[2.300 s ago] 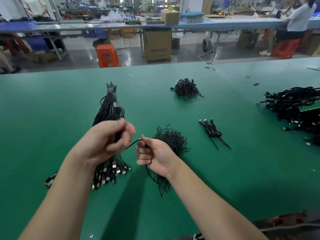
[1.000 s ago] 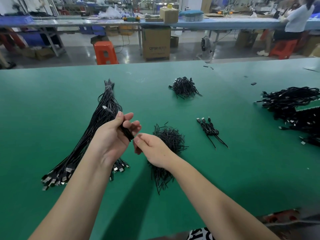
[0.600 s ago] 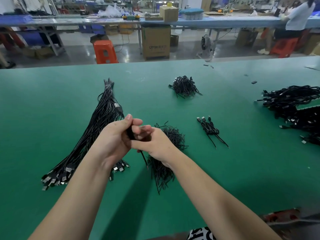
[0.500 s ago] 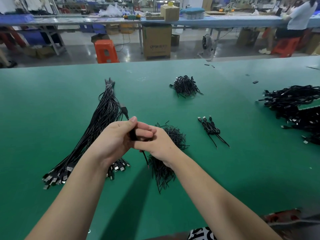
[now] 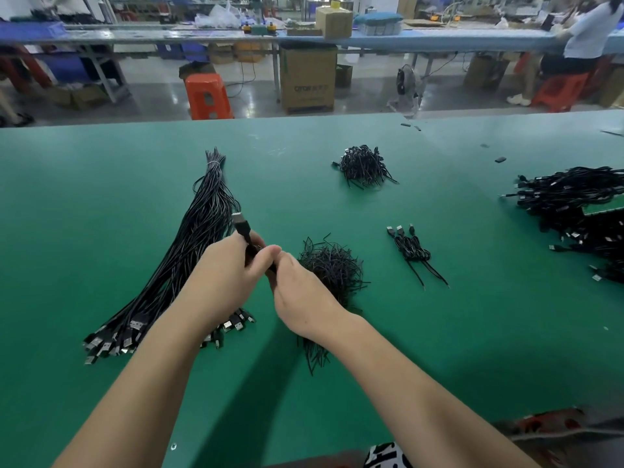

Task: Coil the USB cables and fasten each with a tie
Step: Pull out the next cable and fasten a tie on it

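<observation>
both hands met over the green table (image 5: 439, 332), fingertips touching. the left hand (image 5: 223, 282) had its fingers curled round a coiled usb cable (image 5: 248, 243), whose plug stuck up and away above the thumb. the right hand (image 5: 300, 292) was closed too, its fingers pinching at the same coil where the hands joined; whether a tie sat between them could not be told.

under the left forearm lay a long bundle of straight cables (image 5: 189, 251), plugs fanned out at the near end and bound together at the far tip. just beyond the right hand sat a heap of black ties (image 5: 332, 265), with a few strands trailing nearer under the wrist. to the right of that heap lay three finished cables (image 5: 410, 249) side by side. further off sat a second heap of ties (image 5: 364, 165), and at the right edge a big pile of cables (image 5: 574, 204).

past the table stood an orange stool (image 5: 207, 96) and a cardboard box (image 5: 308, 79) on the floor.
</observation>
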A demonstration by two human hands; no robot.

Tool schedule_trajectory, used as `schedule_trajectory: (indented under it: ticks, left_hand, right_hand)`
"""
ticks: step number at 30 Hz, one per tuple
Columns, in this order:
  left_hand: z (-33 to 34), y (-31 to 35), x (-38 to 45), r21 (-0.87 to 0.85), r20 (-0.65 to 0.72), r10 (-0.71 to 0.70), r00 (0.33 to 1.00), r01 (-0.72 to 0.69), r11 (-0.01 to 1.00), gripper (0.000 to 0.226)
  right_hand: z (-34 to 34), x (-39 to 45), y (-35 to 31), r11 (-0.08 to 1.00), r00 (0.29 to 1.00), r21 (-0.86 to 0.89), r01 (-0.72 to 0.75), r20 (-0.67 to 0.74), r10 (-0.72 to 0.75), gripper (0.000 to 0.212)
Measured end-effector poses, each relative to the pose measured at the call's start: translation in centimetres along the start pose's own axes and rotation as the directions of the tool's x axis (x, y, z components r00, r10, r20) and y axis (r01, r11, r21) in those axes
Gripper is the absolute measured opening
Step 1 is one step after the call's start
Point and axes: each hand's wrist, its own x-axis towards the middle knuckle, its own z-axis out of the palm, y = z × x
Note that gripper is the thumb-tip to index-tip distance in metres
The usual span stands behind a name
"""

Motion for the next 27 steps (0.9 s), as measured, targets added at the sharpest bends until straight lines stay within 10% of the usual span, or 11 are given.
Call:
schedule_trajectory:
  ticks: [12, 22, 27]
  left_hand:
    - [-1.2, -0.6, 1.4, 0.031, 0.017, 0.071, 0.997, -0.071, 0.997, 0.022]
    - [-0.7, 0.8, 1.8, -0.239, 0.052, 0.029, 0.998, -0.015, 0.971, 0.017]
    - [1.2, 0.3, 1.2, -0.821, 0.277, -0.062, 0.959, 0.27, 0.503, 0.016]
  right_hand:
    - [-0.8, -0.8, -1.3, 0.921, 0.98, 0.367, -0.13, 0.186, 0.064, 0.033]
    - [-1.4, -0.4, 0.2, 0.979, 0.998, 0.201, 0.025, -0.063, -0.013, 0.024]
    - [-1.4, 0.3, 2.3, 0.933, 0.969, 0.34, -0.115, -0.168, 0.181, 0.027]
